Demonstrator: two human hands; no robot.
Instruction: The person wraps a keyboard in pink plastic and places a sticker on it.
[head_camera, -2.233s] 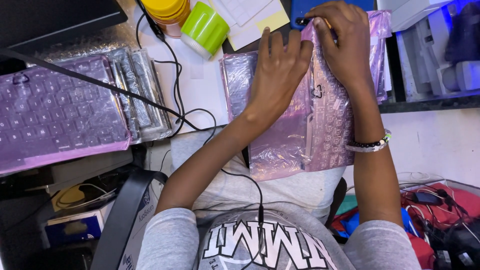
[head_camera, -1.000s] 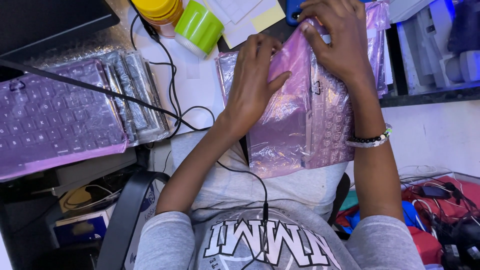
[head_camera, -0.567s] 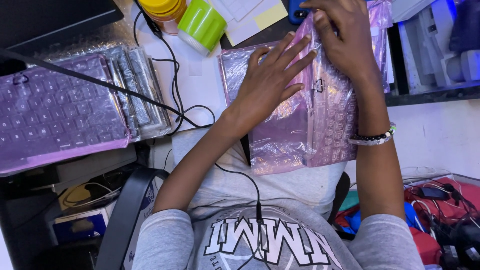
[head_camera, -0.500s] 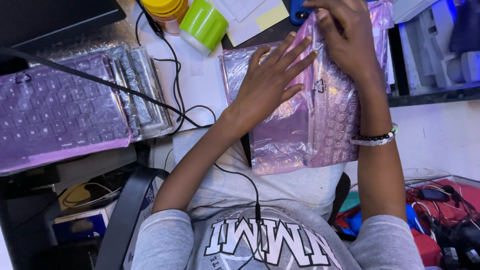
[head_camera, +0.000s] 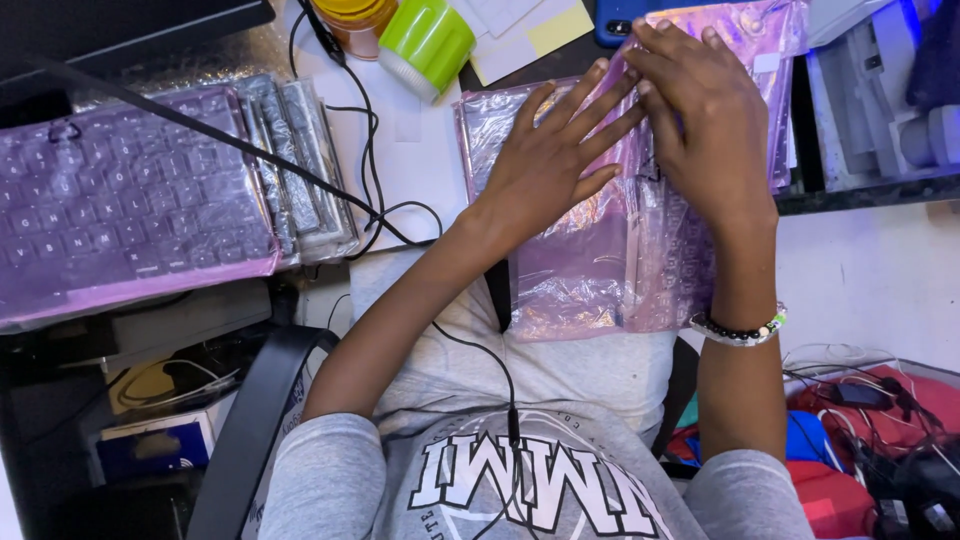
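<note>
While a black cable (head_camera: 480, 370) trails up the grey shirt at the bottom of the frame, the pink plastic bag (head_camera: 590, 260) overhangs the counter (head_camera: 420, 160) edge at centre. Left hand (head_camera: 545, 165) lies flat on it, fingers spread, gripping nothing. Right hand (head_camera: 705, 120) presses the bag's upper right part, fingers curled at the top edge; whether it pinches the bag, I cannot tell. Bagged keyboards (head_camera: 130, 200) crowd the left; a green cup (head_camera: 425, 45) stands upper centre, close by
</note>
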